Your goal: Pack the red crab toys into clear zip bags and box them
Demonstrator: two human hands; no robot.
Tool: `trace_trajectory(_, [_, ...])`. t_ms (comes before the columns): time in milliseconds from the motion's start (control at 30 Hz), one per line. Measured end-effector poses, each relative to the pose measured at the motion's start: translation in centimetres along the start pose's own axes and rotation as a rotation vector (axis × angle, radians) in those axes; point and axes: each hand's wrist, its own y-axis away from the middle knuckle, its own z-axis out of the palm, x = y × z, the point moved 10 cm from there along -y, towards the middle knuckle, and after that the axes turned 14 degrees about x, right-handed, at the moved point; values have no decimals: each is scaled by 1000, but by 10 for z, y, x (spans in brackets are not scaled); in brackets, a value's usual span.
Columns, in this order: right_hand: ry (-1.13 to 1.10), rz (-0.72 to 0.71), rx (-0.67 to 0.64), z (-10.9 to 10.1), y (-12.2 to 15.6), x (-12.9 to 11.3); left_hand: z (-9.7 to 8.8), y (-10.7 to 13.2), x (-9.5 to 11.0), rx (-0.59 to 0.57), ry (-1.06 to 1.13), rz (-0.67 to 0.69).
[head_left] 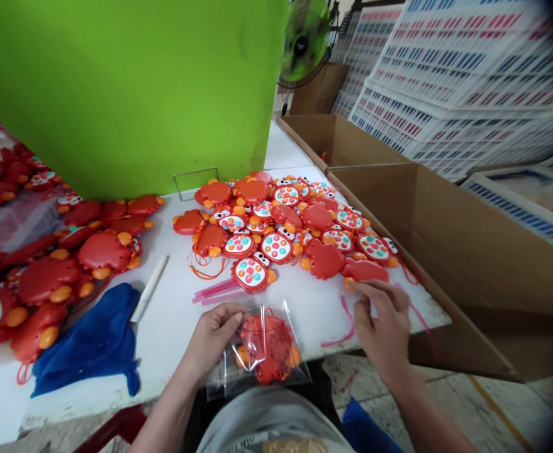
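Note:
My left hand [214, 330] pinches the edge of a clear plastic bag [262, 349] that holds a red crab-shaped toy, lying at the near edge of the white table [172, 314]. Further right, my right hand [382, 321] rests on the table with its fingers curled, fingertips close to the nearest red crab toy [365, 270]. Whether it grips anything is unclear. A heap of red crab toys [280, 229] with coloured buttons lies beyond both hands. Pink strips [214, 292] lie in front of the heap.
More red crab toys [50, 270] are piled at the left beside a blue cloth [92, 340] and a white marker [150, 288]. A green board [129, 88] stands behind. An open cardboard box [446, 239] sits at the right, with stacked crates [460, 69] and a fan [304, 41] beyond.

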Motion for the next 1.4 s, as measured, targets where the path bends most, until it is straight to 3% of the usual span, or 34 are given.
trace_trajectory(67, [-123,7,-137,24,-3,-23,0,-1,-2,-7,19,-5])
trace_trajectory(133, [-275,36,-368,55,7,-49,-1,-1,-3,-13,18,-1])
trace_trajectory(233, [-479,223,-684,91,34,-73,-2,0,-3,-22,19,-9])
trace_trajectory(300, [-570,369,-778,99,47,-76,-2,1,-4,-39,54,-46])
trace_trajectory(500, [-744,599,-765,95,49,-55,-4,2,-2,-71,87,-67])
trace_trajectory(800, [-727,607,-819,94,52,-50,-4,7,8,-84,111,-6])
trace_trajectory(967, [-745,695,-776,93,50,-52,-6,7,6,-38,160,8])
trace_trajectory(1133, [-808,714,-879,94,60,-61,-10,4,3,14,131,32])
trace_trajectory(1200, [-770,739,-738,83,43,-40,-9,3,3,6,82,36])
trace_trajectory(1233, [-724,742,-588,71,26,-21,-9,2,3,9,49,40])
trace_trajectory(1300, [-599,726,-117,25,-16,23,-8,0,2,31,-26,60])
trace_trajectory(1367, [-468,672,416,-38,-41,59,-6,0,1,57,-112,92])
trace_trajectory(1400, [-430,631,574,-59,-46,69,-4,1,1,63,-163,110])
